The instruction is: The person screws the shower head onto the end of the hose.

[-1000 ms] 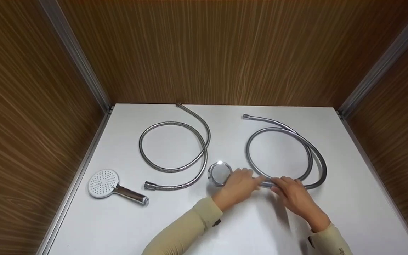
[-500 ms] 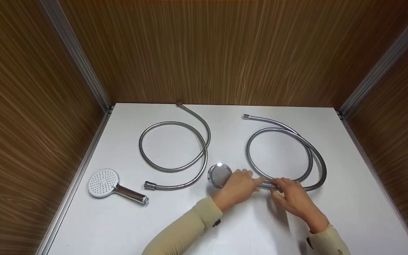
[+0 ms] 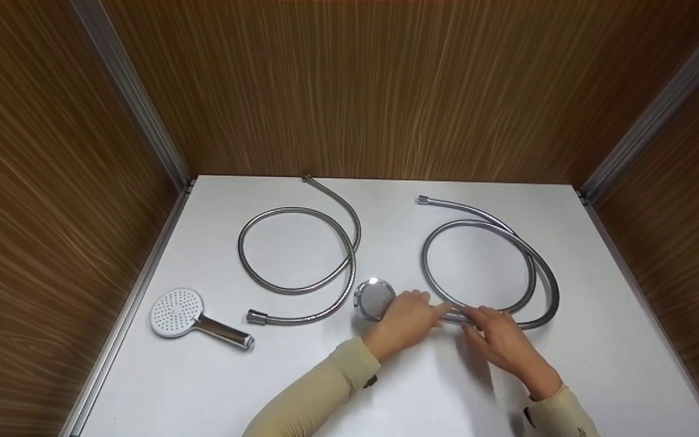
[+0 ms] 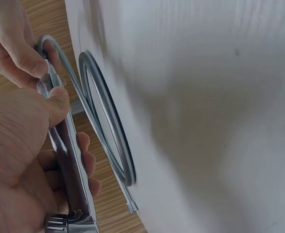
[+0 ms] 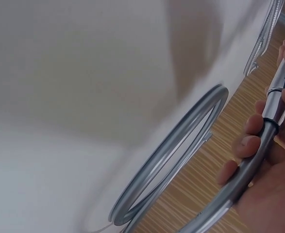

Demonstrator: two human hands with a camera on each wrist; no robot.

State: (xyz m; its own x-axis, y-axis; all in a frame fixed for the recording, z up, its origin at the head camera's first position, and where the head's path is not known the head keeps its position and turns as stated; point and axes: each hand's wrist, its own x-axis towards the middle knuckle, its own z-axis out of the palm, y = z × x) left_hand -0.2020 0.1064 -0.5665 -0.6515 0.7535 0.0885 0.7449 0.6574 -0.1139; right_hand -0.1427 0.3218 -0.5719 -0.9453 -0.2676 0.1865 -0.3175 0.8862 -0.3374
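My left hand (image 3: 407,320) grips the handle of a chrome shower head (image 3: 375,299), whose round head sticks out to the left of the hand. In the left wrist view the shiny handle (image 4: 70,165) runs through the palm, with the thumb along its end. My right hand (image 3: 504,341) curls its fingers round the end of a smooth grey shower hose (image 5: 249,167). A chrome connector (image 5: 274,106) at that end lines up with the handle's end, and the two meet between my hands. From there the hose loops over the table on the right to its free end fitting (image 3: 423,199).
A second shower head (image 3: 178,312), with a white spray face, lies on the white table (image 3: 301,382) at the left. Beside it is a looped metal hose (image 3: 292,292) with a chrome end nut (image 3: 257,317). Wood-grain panels (image 3: 349,91) enclose the back and sides.
My right fingers have shifted slightly round the hose end at the joint. The shower head has drifted a touch to the left in my left hand; the other things have stayed put.
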